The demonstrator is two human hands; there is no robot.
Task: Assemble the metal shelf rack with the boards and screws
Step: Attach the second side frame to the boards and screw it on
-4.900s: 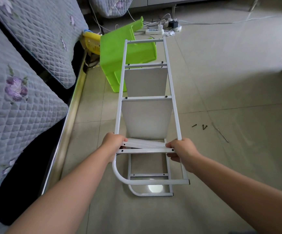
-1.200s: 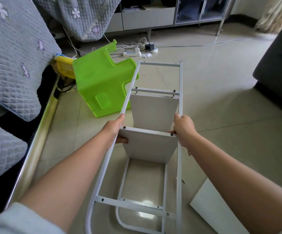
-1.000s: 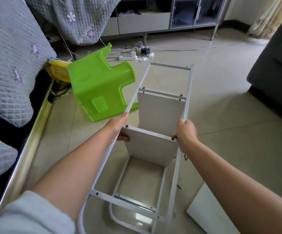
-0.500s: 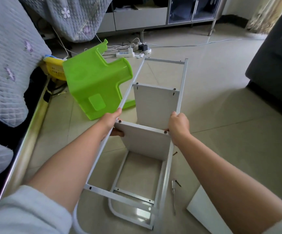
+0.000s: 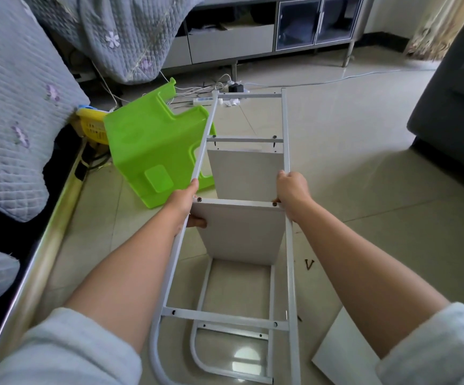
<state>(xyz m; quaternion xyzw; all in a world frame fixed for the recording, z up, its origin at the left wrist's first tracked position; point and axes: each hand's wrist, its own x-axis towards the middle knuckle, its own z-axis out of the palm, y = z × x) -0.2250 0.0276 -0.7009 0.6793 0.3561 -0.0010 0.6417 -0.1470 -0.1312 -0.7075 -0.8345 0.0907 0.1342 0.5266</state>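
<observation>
Head view, two hands' fingers grasping one rack frame (image 5: 286, 129), left hand (image 5: 184, 202), right hand (image 5: 291, 188), two fitted boards (image 5: 243, 232), one loose board (image 5: 344, 354)

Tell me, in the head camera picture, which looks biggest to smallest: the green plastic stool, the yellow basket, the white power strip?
1. green plastic stool
2. yellow basket, though partly hidden behind the stool
3. white power strip, farthest away, so it may only look smallest

Loose white board (image 5: 344, 354) cut by bottom edge. We can't read small dark screws (image 5: 308, 263) on floor. Left hand (image 5: 183, 202) fingers hidden behind white metal rack frame (image 5: 286, 151).
</observation>
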